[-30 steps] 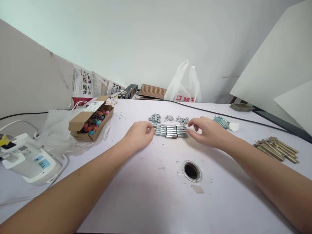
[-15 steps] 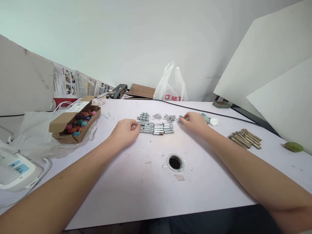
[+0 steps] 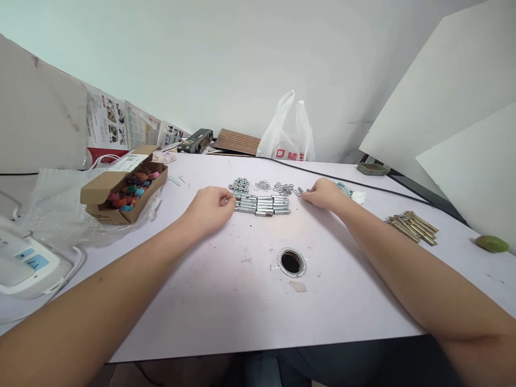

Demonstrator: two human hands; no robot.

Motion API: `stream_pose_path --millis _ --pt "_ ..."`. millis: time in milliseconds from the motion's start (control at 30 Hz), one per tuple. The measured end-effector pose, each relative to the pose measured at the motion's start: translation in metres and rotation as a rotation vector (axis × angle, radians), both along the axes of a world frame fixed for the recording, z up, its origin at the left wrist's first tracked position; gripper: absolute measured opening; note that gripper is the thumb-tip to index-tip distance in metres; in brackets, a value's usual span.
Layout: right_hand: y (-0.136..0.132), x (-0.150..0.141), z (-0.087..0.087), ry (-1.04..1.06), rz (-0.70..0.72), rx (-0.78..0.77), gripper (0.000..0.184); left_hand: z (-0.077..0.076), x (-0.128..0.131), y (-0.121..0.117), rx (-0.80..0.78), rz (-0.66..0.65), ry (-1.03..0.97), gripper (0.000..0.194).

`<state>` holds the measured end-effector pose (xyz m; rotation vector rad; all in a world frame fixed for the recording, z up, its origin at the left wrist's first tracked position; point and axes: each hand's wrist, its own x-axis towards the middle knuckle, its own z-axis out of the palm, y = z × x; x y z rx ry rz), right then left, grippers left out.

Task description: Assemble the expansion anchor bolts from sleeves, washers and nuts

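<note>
My left hand (image 3: pixel 212 208) is closed, thumb and fingertips pinched together at the left end of the rows of short silver metal sleeves (image 3: pixel 264 204). What lies in that pinch is hidden. My right hand (image 3: pixel 323 193) rests on the table to the right of the washers, fingers curled down over small grey metal pieces (image 3: pixel 300 191); their kind is too small to make out. Behind the sleeves lie a heap of nuts (image 3: pixel 241 185), some thin small rings (image 3: pixel 263 185) and a group of flat washers (image 3: pixel 283 188).
Thin silver rods (image 3: pixel 343 188) and white tissue (image 3: pixel 358 197) lie beyond my right hand. Brass-coloured bolts (image 3: pixel 413 226) and a green fruit (image 3: pixel 492 243) are farther right. An open cardboard box (image 3: pixel 100 199) stands left. A round hole (image 3: pixel 291 262) pierces the table (image 3: pixel 242 306); a black cable (image 3: pixel 322 174) crosses behind.
The view has shifted slightly, so the table items sit a little higher in the picture. My right hand's fingers have moved slightly over the grey pieces. My left hand stays at the sleeves.
</note>
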<state>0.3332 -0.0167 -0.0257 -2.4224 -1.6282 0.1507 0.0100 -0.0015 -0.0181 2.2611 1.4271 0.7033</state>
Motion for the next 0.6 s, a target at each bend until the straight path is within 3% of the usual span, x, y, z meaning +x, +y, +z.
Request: stream_pose_path --millis 133,267,367,433,600 --pt "-0.011 -0.006 0.016 0.213 -0.001 0.104 0.038 -0.001 0.001 -0.005 -0.023 -0.037 -0.060 0.027" --pt "-0.033 -0.054 0.022 0.491 0.235 0.312 0.036 -0.001 0.008 -0.017 -0.174 -0.203 -0.197 0.038" --pt "-0.050 -0.097 0.017 0.604 0.553 0.246 0.039 0.001 0.015 -0.025 -0.288 -0.336 -0.342 0.042" --pt "-0.057 -0.115 0.012 0.646 0.677 0.198 0.037 0.003 0.018 -0.029 -0.305 -0.381 -0.433 0.040" --pt "-0.061 -0.121 0.006 0.603 0.767 0.247 0.034 0.005 0.020 -0.030 -0.393 -0.377 -0.496 0.030"
